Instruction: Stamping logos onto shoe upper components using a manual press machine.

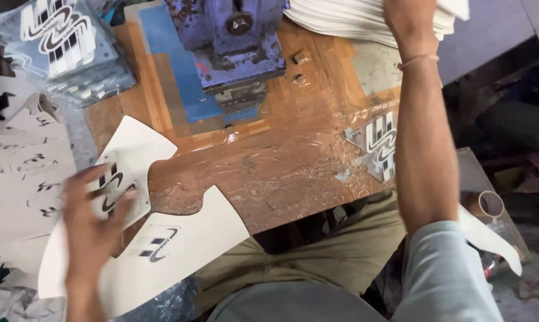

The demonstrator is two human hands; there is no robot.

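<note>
I am pressing my left hand (pixel 93 223) down on a white cut piece (pixel 162 238) at the near left edge of the worktop (pixel 281 161); the fingers are spread and blurred, lying over a small sticker (pixel 117 188) with black stripes, flat on top rather than clasped around anything. My right hand (pixel 409 18) is reaching up to the stack of white sheets (pixel 353 21) at the far edge. Its fingers are mostly out of view, so I cannot tell whether it is gripping a sheet or only touching.

As I judge it, I am placing the sticker on the piece, and the next move calls for a steady hold so it lies straight.

The worktop is brown wood under wrinkled clear film, with a blue press (pixel 233 53) standing at the back. A second sticker (pixel 379 146) is lying near my right forearm. Bagged stickers (pixel 67 48) are piled far left, above more printed white pieces (pixel 19 173). The floor to the right is dim and cluttered.
</note>
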